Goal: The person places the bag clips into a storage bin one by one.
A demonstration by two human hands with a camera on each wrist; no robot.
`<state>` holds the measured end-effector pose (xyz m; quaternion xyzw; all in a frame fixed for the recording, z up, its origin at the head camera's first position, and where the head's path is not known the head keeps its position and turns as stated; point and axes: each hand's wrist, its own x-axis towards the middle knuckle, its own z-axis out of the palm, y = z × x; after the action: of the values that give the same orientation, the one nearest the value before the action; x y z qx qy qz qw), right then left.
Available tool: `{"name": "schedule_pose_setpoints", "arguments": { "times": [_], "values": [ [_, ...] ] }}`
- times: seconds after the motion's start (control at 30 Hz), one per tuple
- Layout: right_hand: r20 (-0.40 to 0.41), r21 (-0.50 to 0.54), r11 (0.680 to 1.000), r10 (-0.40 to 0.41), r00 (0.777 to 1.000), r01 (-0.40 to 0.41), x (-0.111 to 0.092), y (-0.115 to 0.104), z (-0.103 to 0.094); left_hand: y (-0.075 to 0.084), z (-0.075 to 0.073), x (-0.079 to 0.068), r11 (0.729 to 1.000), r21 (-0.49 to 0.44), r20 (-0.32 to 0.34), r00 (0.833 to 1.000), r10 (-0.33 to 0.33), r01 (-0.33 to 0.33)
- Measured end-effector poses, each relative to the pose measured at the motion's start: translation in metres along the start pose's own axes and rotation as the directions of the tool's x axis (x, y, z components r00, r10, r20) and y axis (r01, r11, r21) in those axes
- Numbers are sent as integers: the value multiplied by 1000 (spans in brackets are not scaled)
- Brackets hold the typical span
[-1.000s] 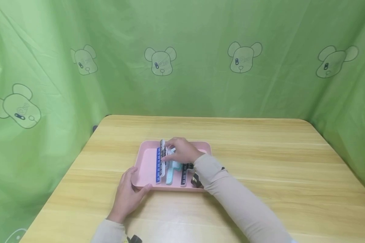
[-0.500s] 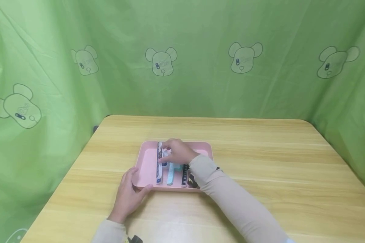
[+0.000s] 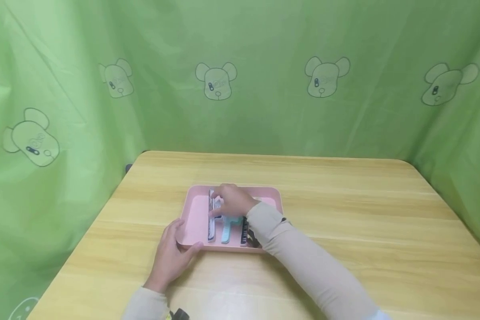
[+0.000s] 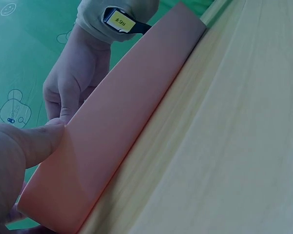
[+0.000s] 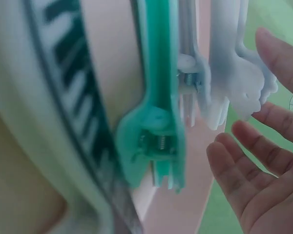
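Note:
A pink tray (image 3: pixel 196 209) sits on the wooden table (image 3: pixel 344 213); its outer wall (image 4: pixel 122 122) fills the left wrist view. Several long clips lie side by side in it: a white one (image 3: pixel 211 222), a teal one (image 3: pixel 226 231) and a black piano-key one (image 3: pixel 244 231). My left hand (image 3: pixel 170 258) grips the tray's near-left corner, thumb (image 4: pixel 24 146) pressed on the wall. My right hand (image 3: pixel 232 200) lies over the clips' far ends, with relaxed fingers (image 5: pixel 254 195) beside the white clip (image 5: pixel 229 73) and the teal clip (image 5: pixel 158 97).
Green cloth with bear prints (image 3: pixel 216 80) closes off the back and both sides of the table. The table's right half and its near edge show bare wood. A dark band (image 4: pixel 119 19) sits on my right wrist.
My right hand has shifted a little left across the clips, and the white clip now covers most of the blue one. My left hand stays on the tray corner.

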<state>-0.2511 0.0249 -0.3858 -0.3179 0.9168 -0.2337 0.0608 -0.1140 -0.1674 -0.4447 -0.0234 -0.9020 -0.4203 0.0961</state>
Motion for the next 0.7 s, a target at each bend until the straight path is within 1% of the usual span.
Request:
{"name": "schedule_pose_setpoints", "arguments": {
  "times": [0.3, 0.4, 0.53, 0.63, 0.7],
  "values": [
    [34, -87, 996, 9, 999, -6, 12, -10, -3, 1, -1, 1, 1000, -4, 15, 1000, -17, 17],
    [41, -94, 996, 4, 999, 0, 17, -14, -1, 0, 0, 1, 1000, 0, 15, 1000, -21, 21],
    [49, -80, 997, -13, 999, 16, 23, -18, 4, -1, -1, 0, 1000, -6, 16, 999, -29, 29],
    [55, -75, 997, 3, 998, 1, 25, -20, 8, -1, -1, -1, 1000, -9, 17, 1000, -26, 27],
    [59, -90, 996, 18, 998, -13, 25, -19, 9, 0, -1, 0, 1000, -10, 17, 1000, -25, 25]
  ]
}}
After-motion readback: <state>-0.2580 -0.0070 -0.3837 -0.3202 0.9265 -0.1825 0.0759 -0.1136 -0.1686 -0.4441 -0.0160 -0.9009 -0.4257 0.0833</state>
